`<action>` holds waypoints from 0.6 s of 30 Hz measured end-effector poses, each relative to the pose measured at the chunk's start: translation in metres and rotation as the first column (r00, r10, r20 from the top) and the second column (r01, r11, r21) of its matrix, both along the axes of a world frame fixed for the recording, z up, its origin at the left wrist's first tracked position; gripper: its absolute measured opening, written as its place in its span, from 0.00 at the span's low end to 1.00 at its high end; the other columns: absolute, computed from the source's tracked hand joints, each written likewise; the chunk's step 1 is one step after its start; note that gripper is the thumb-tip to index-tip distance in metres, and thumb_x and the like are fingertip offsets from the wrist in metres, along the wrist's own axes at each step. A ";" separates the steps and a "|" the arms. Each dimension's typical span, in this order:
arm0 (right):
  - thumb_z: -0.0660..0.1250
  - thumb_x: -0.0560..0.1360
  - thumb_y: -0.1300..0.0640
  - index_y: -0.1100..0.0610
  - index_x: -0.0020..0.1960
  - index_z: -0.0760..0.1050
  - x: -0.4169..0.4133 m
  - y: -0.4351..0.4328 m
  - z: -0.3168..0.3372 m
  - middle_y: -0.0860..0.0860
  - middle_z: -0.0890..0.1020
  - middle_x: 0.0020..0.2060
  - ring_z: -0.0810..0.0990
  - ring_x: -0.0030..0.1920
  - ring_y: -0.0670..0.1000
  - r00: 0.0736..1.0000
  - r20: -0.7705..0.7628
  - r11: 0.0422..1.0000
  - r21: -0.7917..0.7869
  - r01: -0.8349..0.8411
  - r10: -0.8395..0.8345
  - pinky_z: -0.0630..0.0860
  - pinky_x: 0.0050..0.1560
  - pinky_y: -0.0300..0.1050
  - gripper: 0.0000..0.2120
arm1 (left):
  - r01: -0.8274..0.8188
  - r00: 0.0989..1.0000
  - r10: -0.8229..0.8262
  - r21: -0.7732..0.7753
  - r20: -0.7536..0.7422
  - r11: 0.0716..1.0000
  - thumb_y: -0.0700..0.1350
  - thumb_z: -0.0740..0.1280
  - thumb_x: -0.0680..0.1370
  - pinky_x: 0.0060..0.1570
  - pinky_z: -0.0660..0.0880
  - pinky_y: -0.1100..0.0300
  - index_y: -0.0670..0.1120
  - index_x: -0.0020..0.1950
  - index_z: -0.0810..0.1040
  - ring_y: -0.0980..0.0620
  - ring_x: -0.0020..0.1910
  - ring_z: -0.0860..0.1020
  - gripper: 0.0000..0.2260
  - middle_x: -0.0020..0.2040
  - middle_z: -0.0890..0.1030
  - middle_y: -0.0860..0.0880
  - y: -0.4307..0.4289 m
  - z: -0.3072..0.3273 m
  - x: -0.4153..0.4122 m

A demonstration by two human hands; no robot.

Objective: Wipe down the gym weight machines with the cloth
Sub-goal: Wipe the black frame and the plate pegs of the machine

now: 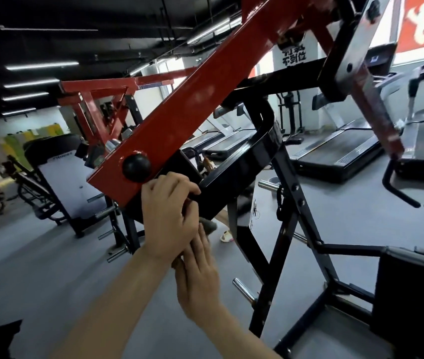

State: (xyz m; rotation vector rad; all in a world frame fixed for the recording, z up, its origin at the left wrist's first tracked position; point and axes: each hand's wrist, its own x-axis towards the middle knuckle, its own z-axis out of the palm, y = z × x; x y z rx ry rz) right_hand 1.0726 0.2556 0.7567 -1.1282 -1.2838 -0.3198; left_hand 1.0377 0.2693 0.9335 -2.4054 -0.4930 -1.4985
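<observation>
White pillar sign [293, 57], black characters, "不到位" legible. Red wall banner [423, 19], white lettering cropped. Grip of left hand [169, 216] curled at lower edge of glossy red steel lever arm [200, 99]; whether it is grasping anything, cannot tell. The right hand [198, 281] is released, fingers straight beneath the left. Scrap of grey cloth [209, 226] peeks past right fingertips.

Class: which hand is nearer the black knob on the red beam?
Left. The left hand is just below and right of the knob; the right hand is farther down, under the left hand.
</observation>
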 end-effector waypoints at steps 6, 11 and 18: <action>0.51 0.85 0.56 0.58 0.84 0.57 0.120 0.018 0.074 0.50 0.54 0.84 0.56 0.83 0.55 0.963 -0.236 0.989 0.036 0.141 -0.129 0.68 0.74 0.66 0.28 | -0.012 1.000 0.013 0.033 -0.027 0.999 0.36 0.66 0.67 0.53 0.66 0.53 0.46 0.45 0.80 0.50 0.47 0.77 0.09 0.47 0.79 0.53 0.003 0.013 0.028; 0.51 0.81 0.51 0.45 0.84 0.53 0.193 0.030 0.132 0.44 0.55 0.84 0.55 0.82 0.46 0.851 -0.481 0.977 -0.070 0.200 -0.208 0.71 0.72 0.60 0.31 | 0.028 0.995 -0.026 0.015 -0.101 1.000 0.35 0.65 0.68 0.52 0.66 0.55 0.45 0.47 0.80 0.49 0.48 0.77 0.11 0.48 0.78 0.51 0.006 0.025 0.056; 0.55 0.85 0.57 0.56 0.84 0.54 0.150 0.007 0.089 0.50 0.51 0.85 0.51 0.84 0.54 0.964 -0.244 0.993 0.026 0.119 -0.109 0.64 0.78 0.63 0.29 | 0.056 0.987 -0.067 -0.079 -0.147 0.995 0.38 0.66 0.73 0.54 0.74 0.50 0.46 0.54 0.80 0.51 0.53 0.76 0.12 0.53 0.77 0.53 0.015 0.055 0.128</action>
